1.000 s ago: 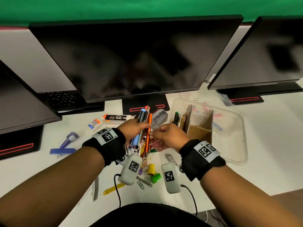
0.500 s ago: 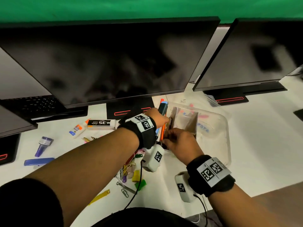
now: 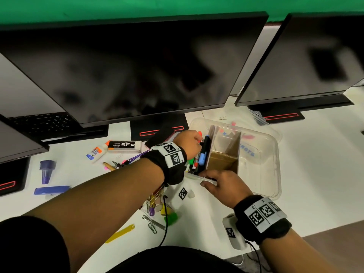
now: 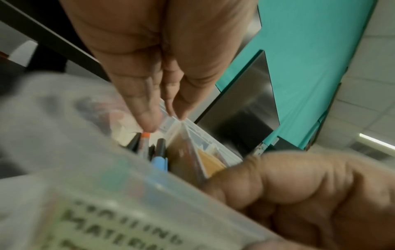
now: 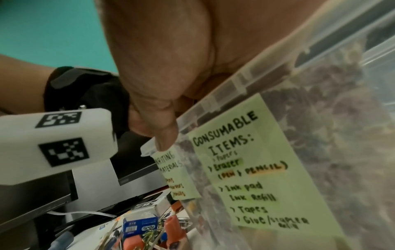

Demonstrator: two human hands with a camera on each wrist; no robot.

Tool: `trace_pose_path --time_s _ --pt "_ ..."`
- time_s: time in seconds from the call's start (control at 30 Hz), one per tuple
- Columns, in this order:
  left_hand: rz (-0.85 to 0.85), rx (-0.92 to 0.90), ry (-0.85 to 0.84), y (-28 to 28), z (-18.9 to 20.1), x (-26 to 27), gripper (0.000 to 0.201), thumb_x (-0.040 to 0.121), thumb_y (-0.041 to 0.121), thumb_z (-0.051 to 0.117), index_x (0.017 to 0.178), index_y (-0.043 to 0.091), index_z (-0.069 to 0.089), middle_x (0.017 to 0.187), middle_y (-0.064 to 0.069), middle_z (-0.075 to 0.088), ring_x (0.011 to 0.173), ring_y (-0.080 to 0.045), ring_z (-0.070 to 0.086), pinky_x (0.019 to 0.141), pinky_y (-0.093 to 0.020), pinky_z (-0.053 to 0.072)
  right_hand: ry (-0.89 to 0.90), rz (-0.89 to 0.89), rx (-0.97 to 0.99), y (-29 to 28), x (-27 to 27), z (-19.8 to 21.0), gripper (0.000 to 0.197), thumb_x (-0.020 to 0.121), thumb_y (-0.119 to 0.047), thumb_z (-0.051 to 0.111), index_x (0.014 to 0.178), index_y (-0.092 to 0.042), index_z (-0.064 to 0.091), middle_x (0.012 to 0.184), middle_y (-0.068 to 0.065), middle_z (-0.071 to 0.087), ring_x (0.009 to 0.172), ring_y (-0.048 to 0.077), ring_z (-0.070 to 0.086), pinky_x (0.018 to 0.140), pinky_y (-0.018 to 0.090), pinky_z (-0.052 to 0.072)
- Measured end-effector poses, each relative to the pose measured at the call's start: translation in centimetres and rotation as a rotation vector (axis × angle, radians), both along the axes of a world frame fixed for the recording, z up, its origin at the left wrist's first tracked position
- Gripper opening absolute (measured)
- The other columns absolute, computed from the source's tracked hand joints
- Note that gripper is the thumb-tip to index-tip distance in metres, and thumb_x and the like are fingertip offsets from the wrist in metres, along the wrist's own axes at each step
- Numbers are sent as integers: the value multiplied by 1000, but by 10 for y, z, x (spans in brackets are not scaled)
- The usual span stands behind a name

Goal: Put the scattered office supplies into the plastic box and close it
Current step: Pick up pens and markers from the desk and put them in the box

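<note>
A clear plastic box (image 3: 277,150) with cardboard dividers (image 3: 223,161) stands open on the white desk, right of centre. Several pens (image 3: 203,154) lie in its left compartment. My left hand (image 3: 189,142) hovers over them with straight fingers. In the left wrist view a fingertip (image 4: 147,125) touches an orange-capped pen (image 4: 145,140) beside a blue pen (image 4: 159,162). My right hand (image 3: 222,186) grips the box's near left rim. Its thumb (image 5: 164,133) presses on the outer wall, next to green labels (image 5: 245,169).
On the desk to the left lie a glue bottle (image 3: 96,153), a staples box (image 3: 124,146), a purple stamp (image 3: 47,170), a blue stapler (image 3: 52,190), paper clips (image 3: 152,227), a yellow strip (image 3: 120,233) and a green piece (image 3: 171,218). Dark monitors (image 3: 128,71) stand behind.
My left hand carried a bundle of pens rightward from above the desk into the box's left compartment and let them go. My right hand moved onto the box's near rim.
</note>
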State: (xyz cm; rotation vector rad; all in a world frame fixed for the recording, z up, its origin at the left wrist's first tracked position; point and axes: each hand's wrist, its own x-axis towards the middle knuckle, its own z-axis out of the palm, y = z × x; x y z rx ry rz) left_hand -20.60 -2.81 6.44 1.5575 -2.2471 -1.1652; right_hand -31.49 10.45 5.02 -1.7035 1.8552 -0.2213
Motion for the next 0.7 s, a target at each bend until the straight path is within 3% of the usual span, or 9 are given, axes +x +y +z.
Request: trace_pose_path --time_s 0.1,0.13,0.23,0.3,0.47,0.6,0.7 --pt "105 74 191 -4 0 36 24 84 2 52 102 9 66 85 -4 67 69 -14 62 64 -26 54 15 -49 6 -1 5 4 31 88 -35 58 120 -33 61 114 -6 67 100 14 62 88 27 50" --pt "134 69 187 -6 -1 50 21 84 3 54 99 11 66 82 -1 66 68 -13 62 63 -25 53 42 -86 -15 -2 7 5 35 86 -34 61 121 -31 61 112 -4 67 99 14 62 87 26 49" --pt "216 73 103 -11 -12 102 14 84 11 58 90 22 65 93 -3 70 86 -19 66 77 -32 55 119 -184 -164 -9 23 11 41 78 -30 70 117 -21 65 111 6 64 103 23 60 93 28 47" --pt "226 84 26 -10 -22 133 16 86 9 56 94 19 65 102 -7 70 94 -21 65 80 -28 50 160 -190 -253 -16 40 16 36 75 -29 71 109 -17 69 106 13 62 101 32 58 93 34 48" --pt "200 16 -211 -3 -44 198 23 88 8 51 104 12 67 113 -6 66 92 -16 57 69 -15 39 211 5 -296 -32 94 18 26 81 -27 64 104 -17 70 104 10 61 102 31 53 93 37 42" --pt "160 15 -340 4 -55 234 33 89 5 49 116 17 62 126 -5 58 118 -24 54 97 -25 39 201 152 -222 -39 130 -2 25 85 -21 51 104 -17 68 103 8 62 103 29 54 91 33 42" --pt "67 32 -420 11 -61 246 47 88 1 45 127 25 55 140 -3 47 130 -22 42 110 -29 33 219 244 -45 -46 146 -21 37 85 -15 48 119 -20 60 120 5 58 114 26 48 98 32 41"
